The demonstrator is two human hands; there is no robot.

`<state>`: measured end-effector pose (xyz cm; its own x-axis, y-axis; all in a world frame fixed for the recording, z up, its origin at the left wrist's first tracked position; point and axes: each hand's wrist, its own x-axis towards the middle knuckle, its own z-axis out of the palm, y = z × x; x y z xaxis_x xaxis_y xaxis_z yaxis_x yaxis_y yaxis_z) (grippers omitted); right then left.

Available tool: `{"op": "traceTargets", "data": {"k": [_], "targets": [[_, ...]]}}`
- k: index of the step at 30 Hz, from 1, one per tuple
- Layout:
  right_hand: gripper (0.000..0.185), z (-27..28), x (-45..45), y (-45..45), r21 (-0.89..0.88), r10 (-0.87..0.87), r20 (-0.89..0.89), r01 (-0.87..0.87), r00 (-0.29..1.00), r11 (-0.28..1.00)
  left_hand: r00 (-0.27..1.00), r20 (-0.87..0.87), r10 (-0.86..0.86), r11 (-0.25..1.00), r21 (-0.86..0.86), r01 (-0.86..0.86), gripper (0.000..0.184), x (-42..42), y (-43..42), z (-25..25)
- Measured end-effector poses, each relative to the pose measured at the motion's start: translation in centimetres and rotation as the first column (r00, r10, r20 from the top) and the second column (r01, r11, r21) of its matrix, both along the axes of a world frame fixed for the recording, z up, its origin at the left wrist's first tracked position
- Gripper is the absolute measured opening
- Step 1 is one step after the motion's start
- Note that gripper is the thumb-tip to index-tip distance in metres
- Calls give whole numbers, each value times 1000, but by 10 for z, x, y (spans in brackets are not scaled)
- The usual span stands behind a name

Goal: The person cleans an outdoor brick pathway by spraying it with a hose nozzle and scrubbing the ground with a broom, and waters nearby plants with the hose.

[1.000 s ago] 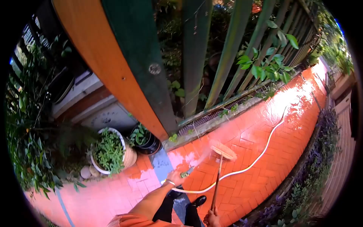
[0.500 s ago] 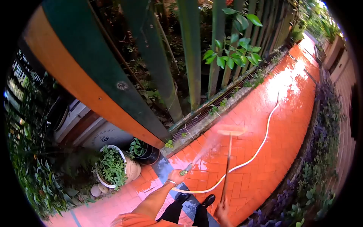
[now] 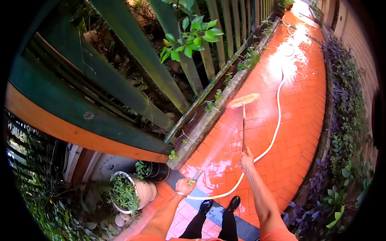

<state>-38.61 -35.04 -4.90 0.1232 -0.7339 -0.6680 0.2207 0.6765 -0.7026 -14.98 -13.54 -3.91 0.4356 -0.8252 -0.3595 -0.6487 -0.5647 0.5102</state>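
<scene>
The left hand [image 3: 185,187] is closed round a spray nozzle [image 3: 195,176], its fingers wrapped about the body, and a pale bracelet [image 3: 179,193] circles the wrist. A misty jet of water [image 3: 217,149] leaves the nozzle toward the broom head [image 3: 244,101], which lies across the wet orange path [image 3: 295,138], near the stone edging [image 3: 225,110] of the green slatted fence [image 3: 150,66]. The right hand [image 3: 246,158] holds the wooden broom handle [image 3: 244,130], its fingers curled round the shaft; the exact placing of each finger is hard to make out, though they look firmly bent.

A whitish hose [image 3: 278,116] runs down the path, passes behind the right wrist and curves round to the left wrist. Two black shoes [image 3: 206,206] stand at the grey strip [image 3: 215,215] between the arms. Left of them sit a pale pot [image 3: 145,192] of leafy greens and a dark pot [image 3: 160,172] (shiny, this one). Purple plants [image 3: 337,92] line the path's right border.
</scene>
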Motion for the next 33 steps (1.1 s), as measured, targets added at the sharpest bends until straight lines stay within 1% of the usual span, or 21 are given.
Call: {"op": "traceTargets", "data": {"k": [2,3,4,5,7,9,11,13,14,15,18,20,21,22,23,24,25,27,29,31,33], "targets": [[40,-12,-30,50,-134,61,-109,-76,992,988,996,87,-4,1000,10,3,30,0,-6,2],[48,-13,-48,89,-180,92,-196,-128,976,975,996,86,-12,1000,7,11,30,0,-7,2],[51,8,-68,130,-230,178,-388,-283,904,931,998,58,24,999,32,-26,31,0,-7,0],[52,17,-81,166,-205,190,-405,-292,894,934,997,30,66,996,56,-68,31,-1,-10,0],[55,28,-97,228,-2,176,-240,-182,955,983,996,10,87,993,78,-88,32,-7,-15,9],[57,36,-104,256,233,126,-80,-104,989,967,996,42,78,994,70,-81,33,-9,-22,1],[60,41,-107,255,364,80,-4,-73,997,929,995,91,33,990,134,-45,34,-17,-28,4],[63,42,-112,245,416,60,29,-67,998,907,998,54,30,990,139,-37,35,-30,-46,19],[64,40,-115,239,433,55,44,-69,998,899,998,37,42,981,191,-48,38,-34,-54,25],[66,32,-118,233,437,48,61,-70,997,897,998,47,50,981,184,-58,38,-36,-53,26],[67,13,-126,210,415,39,92,-74,995,907,997,-70,-13,980,199,27,47,-31,-75,26],[64,19,-139,200,415,60,112,-102,992,904,999,-52,3,985,174,6,45,-36,-83,41],[64,8,-147,198,391,84,112,-121,990,912,999,-38,19,986,164,-12,42,-42,-88,53],[63,-9,-156,197,368,83,118,-121,990,922,1000,-6,19,997,68,-19,45,-37,-87,41],[63,-32,-167,199,347,85,124,-123,989,930,999,-5,52,998,44,-51,45,-37,-90,47],[49,-39,-177,201,128,163,160,-184,974,975,988,-67,136,990,48,-133,46,-35,-93,57],[49,-48,-185,195,113,190,156,-209,969,971,968,-130,214,976,60,-208,46,-33,-96,66],[60,-29,-191,178,353,89,128,-129,988,927,903,-279,327,945,85,-316,40,-24,-103,79],[53,4,-189,165,371,98,107,-131,989,919,832,-401,385,909,8,-417,38,-19,-107,84],[47,23,-187,154,378,95,88,-122,991,918,759,-523,389,910,91,-403,37,-24,-117,111],[32,28,-184,147,357,92,124,-131,988,925,750,-564,346,925,72,-372,37,-31,-124,122]]}}
